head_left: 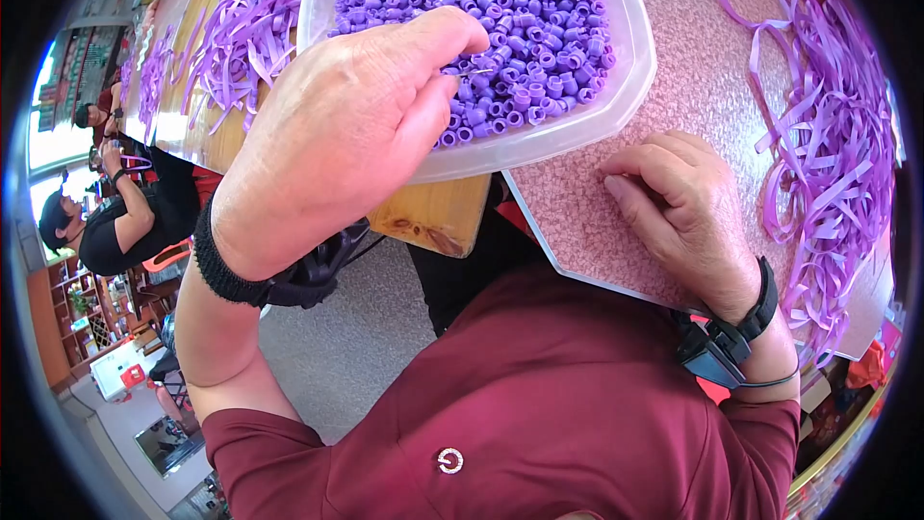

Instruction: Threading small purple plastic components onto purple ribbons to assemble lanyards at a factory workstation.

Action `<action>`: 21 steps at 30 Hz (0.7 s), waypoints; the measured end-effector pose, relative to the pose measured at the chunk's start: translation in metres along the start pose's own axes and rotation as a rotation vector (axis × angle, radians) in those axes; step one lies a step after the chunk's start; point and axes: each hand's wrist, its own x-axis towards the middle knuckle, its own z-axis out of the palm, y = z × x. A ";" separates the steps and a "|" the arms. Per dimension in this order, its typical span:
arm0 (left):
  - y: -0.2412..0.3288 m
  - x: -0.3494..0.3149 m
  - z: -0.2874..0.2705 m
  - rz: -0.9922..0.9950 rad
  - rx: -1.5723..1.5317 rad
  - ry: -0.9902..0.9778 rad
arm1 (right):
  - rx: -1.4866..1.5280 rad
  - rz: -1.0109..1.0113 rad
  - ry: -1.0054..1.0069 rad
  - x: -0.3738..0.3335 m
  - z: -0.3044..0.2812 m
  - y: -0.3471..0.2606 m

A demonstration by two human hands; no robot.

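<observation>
A translucent plastic tub point(616, 106) holds a heap of small purple cup-shaped plastic caps point(549, 48). My left hand point(337, 125) reaches over its near left rim, with the bent index finger and thumb close above the caps. A thin, pale, needle-like piece point(481, 71) sticks out by the thumb tip and seems pinched there; the other fingers are hidden behind the hand. To the right of the tub, my right hand point(683, 202) rests on the pinkish tabletop point(587, 207). Its fingers are curled in toward the thumb, and nothing shows in them.
Loose purple ribbons point(837, 154) lie piled at the right, and another bunch of ribbons point(252, 24) lies left of the tub on a wooden board point(433, 217). The tabletop's near edge runs close to my body. Other people point(125, 212) sit at the far left.
</observation>
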 end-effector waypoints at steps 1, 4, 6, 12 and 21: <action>0.000 0.001 0.001 0.014 -0.007 -0.001 | -0.003 -0.003 0.002 0.000 0.000 0.000; -0.004 0.002 0.004 0.063 0.001 0.008 | -0.008 0.006 -0.007 0.000 -0.001 0.001; -0.005 0.002 0.004 0.096 0.020 0.020 | -0.011 0.005 -0.010 0.000 -0.001 0.001; -0.011 -0.001 0.005 0.137 0.078 0.034 | -0.012 0.007 -0.012 -0.001 -0.001 -0.001; 0.038 -0.016 -0.003 0.033 -0.309 0.105 | 0.547 0.183 0.036 -0.007 -0.006 -0.013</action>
